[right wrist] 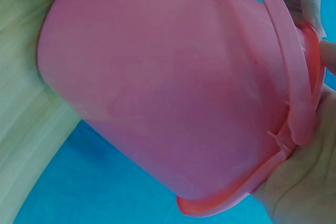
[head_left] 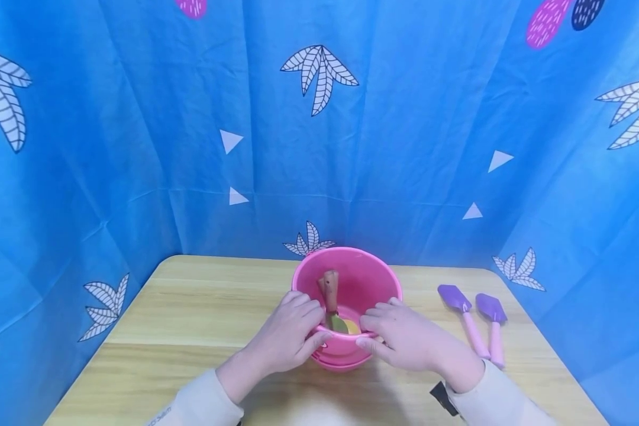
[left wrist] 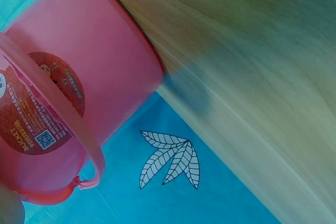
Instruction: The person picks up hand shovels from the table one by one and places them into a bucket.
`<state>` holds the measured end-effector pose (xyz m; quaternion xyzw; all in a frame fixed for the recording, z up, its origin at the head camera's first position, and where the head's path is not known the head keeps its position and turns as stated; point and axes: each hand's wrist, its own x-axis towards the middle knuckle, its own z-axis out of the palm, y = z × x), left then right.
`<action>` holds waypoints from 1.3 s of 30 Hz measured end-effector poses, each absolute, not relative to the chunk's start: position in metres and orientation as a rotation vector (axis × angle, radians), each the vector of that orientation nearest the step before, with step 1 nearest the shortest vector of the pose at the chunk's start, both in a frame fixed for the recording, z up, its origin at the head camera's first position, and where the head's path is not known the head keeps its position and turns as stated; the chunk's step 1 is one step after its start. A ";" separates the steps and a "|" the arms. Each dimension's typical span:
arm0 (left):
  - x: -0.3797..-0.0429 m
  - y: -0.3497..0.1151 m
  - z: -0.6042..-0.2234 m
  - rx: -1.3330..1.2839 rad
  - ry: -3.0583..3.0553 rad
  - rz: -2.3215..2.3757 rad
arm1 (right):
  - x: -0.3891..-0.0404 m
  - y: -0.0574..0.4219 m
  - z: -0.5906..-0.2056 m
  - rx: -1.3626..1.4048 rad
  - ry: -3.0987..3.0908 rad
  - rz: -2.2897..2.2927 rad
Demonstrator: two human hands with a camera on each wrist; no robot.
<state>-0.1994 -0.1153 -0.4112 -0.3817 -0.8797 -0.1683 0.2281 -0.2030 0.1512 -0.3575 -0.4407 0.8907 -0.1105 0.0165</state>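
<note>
A pink bucket [head_left: 346, 260] stands at the middle of the table, its base meeting the wood in the wrist views. My left hand [head_left: 295, 328] grips the near-left part of its rim, thumb outside and fingers over the edge. On the near-right part, my right hand [head_left: 399, 337] holds the same rim. Inside are brown-handled tools [head_left: 331, 290]; a green blade [head_left: 336, 323] and something yellow [head_left: 351, 326] show low down, partly hidden by the rim. The bucket's handle [left wrist: 58, 103] hangs along its outside, crossing a red printed label [left wrist: 65, 80].
Two small shovels with purple blades and pink handles, a left one [head_left: 464, 316] and a right one [head_left: 493, 325], lie on the table [head_left: 202, 307] at the right. A blue patterned curtain [head_left: 319, 160] surrounds the table's back and sides, close behind the bucket.
</note>
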 end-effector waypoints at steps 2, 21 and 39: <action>-0.200 -0.115 -0.412 -1.055 -2.416 -0.467 | -0.204 0.151 -0.356 -1.357 2.760 -0.333; -0.201 -0.112 -0.412 -1.044 -2.400 -0.490 | -0.202 0.148 -0.344 -1.541 2.890 -0.375; -0.199 -0.113 -0.413 -1.031 -2.431 -0.471 | -0.204 0.179 -0.323 -1.529 3.130 -0.480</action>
